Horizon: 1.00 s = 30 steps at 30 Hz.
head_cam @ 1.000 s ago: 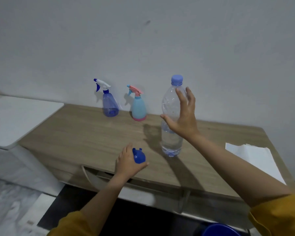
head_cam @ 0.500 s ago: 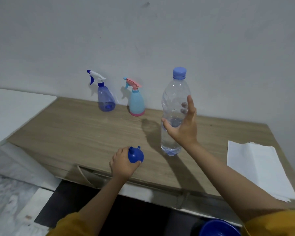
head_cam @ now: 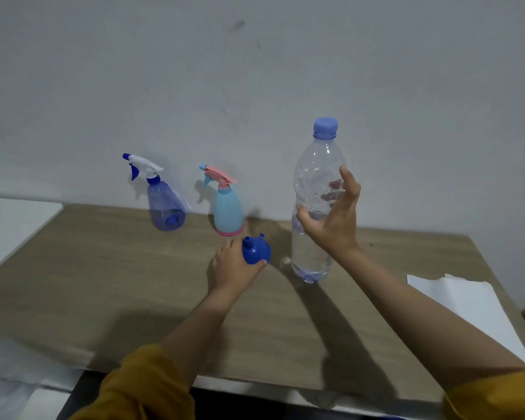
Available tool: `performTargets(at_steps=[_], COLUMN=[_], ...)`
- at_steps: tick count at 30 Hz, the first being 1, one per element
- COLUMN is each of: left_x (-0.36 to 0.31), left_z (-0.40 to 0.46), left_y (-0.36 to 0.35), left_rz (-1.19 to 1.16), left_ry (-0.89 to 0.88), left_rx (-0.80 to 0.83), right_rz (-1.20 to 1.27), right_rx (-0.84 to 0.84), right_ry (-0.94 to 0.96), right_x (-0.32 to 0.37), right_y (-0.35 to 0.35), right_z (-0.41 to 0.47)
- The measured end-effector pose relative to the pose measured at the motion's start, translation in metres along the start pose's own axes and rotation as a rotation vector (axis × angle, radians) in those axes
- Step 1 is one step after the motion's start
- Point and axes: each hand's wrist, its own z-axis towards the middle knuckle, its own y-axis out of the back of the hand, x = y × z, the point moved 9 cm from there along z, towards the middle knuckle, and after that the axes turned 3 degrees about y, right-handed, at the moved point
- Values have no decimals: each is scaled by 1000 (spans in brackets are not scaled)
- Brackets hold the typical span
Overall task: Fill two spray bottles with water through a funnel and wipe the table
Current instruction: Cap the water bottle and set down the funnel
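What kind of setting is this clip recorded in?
Probably a plain room at home, not a lab or workshop: a wood-grain table stands against a bare grey painted wall, with household items on it, a translucent blue spray bottle and a clear plastic water bottle.

Wooden table (head_cam: 103, 286) bears two spray bottles (head_cam: 166, 207), water bottle (head_cam: 314, 213), paper (head_cam: 464, 310)

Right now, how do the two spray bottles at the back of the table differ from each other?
The left spray bottle has a see-through dark blue body, while the right spray bottle is opaque pale blue with a pink band at its base. The left one's trigger head is white and blue; the right one's is pink with a blue nozzle tip. The left one's inside shows; the right one's is hidden. Both stand upright near the wall, heads still on, nozzles pointing left.
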Motion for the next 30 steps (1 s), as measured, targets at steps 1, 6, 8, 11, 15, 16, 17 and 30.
performTargets(at_steps=[1, 6, 8, 11, 15, 16, 17, 30], left_x=[-6, -29, -36, -40, -45, -46, -46, -12], left_z=[12, 64, 79, 100, 119, 123, 126, 118], left_y=[-5, -38, -54, -70, -83, -84, -85, -113], left_rz=[-17, -70, -81, -48, -2, -8, -18, -54], left_ry=[-16, -88, -127, -185, -251, -266, -275, -87], left_rx=[24, 152, 238, 320, 394, 395, 397, 415], right_rz=[-5, -33, -45, -72, -88, -81, -74, -167], right_rx=[-13, -7, 5, 6, -30, -55, -83, -15], right_ry=[-3, 22, 18, 26, 45, 30, 14, -135], right_x=[-5, -36, -51, -70, -90, -94, -98, -104], right_y=[-1, -15, -23, -31, -39, -39, -38, -45], right_z=[9, 38, 44, 50, 55, 55, 55, 31])
